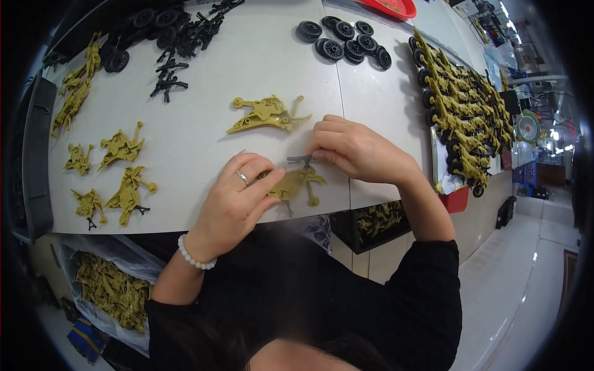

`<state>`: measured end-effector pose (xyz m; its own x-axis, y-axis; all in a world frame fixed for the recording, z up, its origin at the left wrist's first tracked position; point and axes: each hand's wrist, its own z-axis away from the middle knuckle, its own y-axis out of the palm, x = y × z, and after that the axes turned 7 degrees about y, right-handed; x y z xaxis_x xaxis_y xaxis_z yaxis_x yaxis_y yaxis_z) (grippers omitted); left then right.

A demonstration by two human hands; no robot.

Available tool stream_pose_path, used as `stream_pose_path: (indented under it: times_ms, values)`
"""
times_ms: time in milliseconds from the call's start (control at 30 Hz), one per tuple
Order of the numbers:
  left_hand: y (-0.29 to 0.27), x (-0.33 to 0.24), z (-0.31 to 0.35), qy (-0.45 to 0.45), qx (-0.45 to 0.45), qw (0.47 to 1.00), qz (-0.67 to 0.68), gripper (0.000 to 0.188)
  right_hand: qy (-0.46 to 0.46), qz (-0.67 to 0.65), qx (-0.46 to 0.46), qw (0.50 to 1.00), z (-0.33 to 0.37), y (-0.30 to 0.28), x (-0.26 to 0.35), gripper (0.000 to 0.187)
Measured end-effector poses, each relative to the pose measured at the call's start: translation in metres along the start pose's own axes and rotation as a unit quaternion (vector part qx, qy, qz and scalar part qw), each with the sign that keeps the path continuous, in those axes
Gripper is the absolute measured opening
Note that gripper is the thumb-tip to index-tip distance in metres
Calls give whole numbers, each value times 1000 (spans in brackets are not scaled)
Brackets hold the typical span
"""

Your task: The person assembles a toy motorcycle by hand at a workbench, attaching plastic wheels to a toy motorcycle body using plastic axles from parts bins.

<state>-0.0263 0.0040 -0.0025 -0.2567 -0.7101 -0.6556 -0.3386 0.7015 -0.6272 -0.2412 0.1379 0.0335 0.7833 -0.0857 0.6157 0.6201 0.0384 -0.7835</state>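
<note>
Near the table's front edge my left hand (235,196), with a ring and a bead bracelet, is closed on a yellow plastic toy body part (289,184). Its fingers cover the left end of that part. My right hand (356,150) pinches a small black plastic piece, shaped like a handlebar (299,159), against the upper side of the body part. Motion smears both pieces a little, so I cannot tell whether they are joined. Just beyond my hands another yellow body part (267,113) lies flat on the table.
Loose black wheels (332,49) lie at the far middle, and a pile of black pieces (192,37) far left. Several yellow parts (122,147) lie at left beside a dark tray (25,154). Assembled yellow toys (461,102) crowd the right. Below the edge sit a bag of yellow parts (111,290) and a black bin (352,238).
</note>
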Motion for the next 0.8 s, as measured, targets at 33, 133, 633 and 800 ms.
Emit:
stream_pose_path:
  times_ms: [33,133,633,800]
  values:
    - [0,0,0,2,1,1000,-2,41,-2,-8,-3,1000,0,0,-1,8]
    - [0,0,0,1,2,1000,-1,42,-26,2,-10,1000,-1,2,-3,9]
    - [-1,1,-1,2,1,1000,-1,39,19,-46,-30,998,-2,4,-1,20]
    - [0,0,-1,5,3,1000,-5,40,31,-48,8,998,-8,1,2,20]
